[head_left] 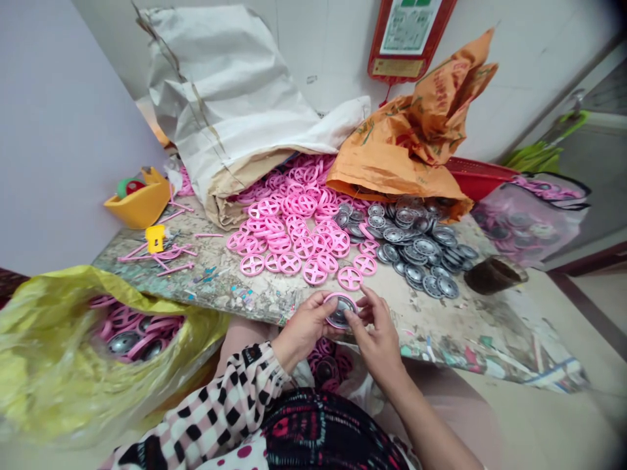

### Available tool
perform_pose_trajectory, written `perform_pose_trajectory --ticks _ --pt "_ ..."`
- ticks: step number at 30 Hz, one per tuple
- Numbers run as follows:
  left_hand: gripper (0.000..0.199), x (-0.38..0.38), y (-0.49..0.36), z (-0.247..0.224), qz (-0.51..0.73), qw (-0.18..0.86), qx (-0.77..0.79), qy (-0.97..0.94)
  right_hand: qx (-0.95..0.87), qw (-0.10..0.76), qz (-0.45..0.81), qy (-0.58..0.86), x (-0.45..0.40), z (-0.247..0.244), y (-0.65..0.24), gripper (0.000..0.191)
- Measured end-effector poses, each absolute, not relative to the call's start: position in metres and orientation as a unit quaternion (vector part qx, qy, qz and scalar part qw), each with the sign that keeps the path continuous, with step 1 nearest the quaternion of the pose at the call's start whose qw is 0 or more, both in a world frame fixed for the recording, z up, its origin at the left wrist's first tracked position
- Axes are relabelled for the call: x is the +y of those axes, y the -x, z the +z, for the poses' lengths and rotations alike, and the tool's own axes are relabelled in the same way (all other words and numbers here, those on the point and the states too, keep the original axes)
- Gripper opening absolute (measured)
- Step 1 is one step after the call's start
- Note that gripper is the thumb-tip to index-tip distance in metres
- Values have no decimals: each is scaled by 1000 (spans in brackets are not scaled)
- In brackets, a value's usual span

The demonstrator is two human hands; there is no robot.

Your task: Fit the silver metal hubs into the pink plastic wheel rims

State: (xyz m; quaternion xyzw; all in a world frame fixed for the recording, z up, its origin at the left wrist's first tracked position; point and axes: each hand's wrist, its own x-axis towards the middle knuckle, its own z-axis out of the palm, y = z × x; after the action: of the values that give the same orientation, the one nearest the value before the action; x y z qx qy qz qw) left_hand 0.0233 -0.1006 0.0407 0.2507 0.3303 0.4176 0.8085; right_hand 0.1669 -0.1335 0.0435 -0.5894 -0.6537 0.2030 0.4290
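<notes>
At the table's front edge, a pink ring with a grey disc [341, 311] set inside it is held between both hands. My left hand [307, 324] grips its left side, thumb on the rim. My right hand [378, 331] is on its right side, the thumb against the grey disc and some fingers raised behind it. Just beyond the hands lies a pink spoked wheel [350, 278], in front of a large pile of pink wheels [298, 228]. To the right of these is a heap of grey discs [421, 248].
A white sack [230, 85] and an orange bag [406, 137] lie open behind the piles. Pink sticks [171, 256] and a yellow holder [140, 203] are at left, a dark cup [492, 274] at right. A yellow bag [53, 352] stands front left.
</notes>
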Motion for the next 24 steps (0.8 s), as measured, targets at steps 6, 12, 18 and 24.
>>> perform_pose_trajectory --ticks 6,12,18,24 --pt "44 -106 -31 43 427 791 338 -278 -615 424 327 579 -133 52 -172 28" --pt "42 -106 -34 31 413 737 396 -360 -555 450 363 599 -135 30 -170 31" --pt "42 -92 -22 13 410 632 478 -452 -686 268 340 585 -146 20 -202 27" --pt "37 -87 -23 1 402 672 488 -385 -703 257 213 628 -125 22 -208 31"
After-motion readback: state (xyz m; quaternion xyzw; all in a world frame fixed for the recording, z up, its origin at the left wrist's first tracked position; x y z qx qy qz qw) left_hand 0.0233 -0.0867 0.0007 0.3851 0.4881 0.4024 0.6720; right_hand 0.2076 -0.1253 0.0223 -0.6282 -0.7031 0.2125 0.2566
